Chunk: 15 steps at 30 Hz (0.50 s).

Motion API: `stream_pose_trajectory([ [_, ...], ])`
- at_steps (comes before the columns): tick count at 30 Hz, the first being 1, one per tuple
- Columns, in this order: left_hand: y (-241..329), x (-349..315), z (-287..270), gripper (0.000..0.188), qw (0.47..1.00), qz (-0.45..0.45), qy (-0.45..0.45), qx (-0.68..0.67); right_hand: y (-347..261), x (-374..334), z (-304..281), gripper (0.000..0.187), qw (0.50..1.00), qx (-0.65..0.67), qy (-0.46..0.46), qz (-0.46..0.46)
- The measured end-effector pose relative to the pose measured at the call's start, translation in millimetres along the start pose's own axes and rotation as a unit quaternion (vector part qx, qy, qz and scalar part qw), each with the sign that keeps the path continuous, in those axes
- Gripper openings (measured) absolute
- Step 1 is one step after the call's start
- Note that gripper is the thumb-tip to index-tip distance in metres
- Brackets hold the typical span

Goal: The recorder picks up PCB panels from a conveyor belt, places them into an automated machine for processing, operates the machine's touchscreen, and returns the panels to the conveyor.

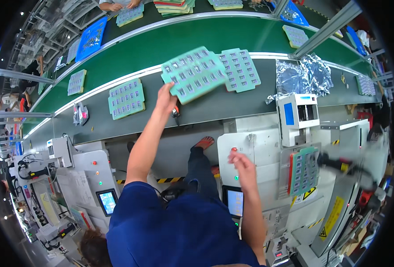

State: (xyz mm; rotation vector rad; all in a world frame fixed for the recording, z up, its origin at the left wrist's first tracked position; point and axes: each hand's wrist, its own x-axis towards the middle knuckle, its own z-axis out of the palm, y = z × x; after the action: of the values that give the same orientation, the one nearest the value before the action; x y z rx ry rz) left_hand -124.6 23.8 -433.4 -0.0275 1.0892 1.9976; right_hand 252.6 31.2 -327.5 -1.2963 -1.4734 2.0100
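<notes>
My left hand grips the lower left corner of a light green tray with rows of small dark parts. This tray is raised and tilted over the bench, partly overlapping a second green tray to its right. Over the white machine panel is my right hand, its fingers loosely bent and apart, with nothing visible in them. A red button lies just beyond its fingertips, and a small screen is nearer to me. Right of that hand, a green tray with a red edge sits on the machine's plate.
Another green tray lies on the dark bench to the left. A screwdriver-like tool rests near the bench edge. Silver foil bags lie right, behind a white device. A green conveyor runs beyond; a person's hands show opposite.
</notes>
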Motion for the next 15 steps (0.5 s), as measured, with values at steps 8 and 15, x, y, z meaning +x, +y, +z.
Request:
stream_pose_trajectory([
  [8, 26, 185, 10, 0.022, 0.992, 0.106, 0.067, 0.000, 30, -5, 6, 0.024, 0.995, -0.007, -0.090, 0.045],
  [15, 31, 257, -5, 0.027, 0.985, 0.105, 0.136, 0.009, 38, 8, 6, 0.023, 0.985, -0.063, -0.159, 0.027],
])
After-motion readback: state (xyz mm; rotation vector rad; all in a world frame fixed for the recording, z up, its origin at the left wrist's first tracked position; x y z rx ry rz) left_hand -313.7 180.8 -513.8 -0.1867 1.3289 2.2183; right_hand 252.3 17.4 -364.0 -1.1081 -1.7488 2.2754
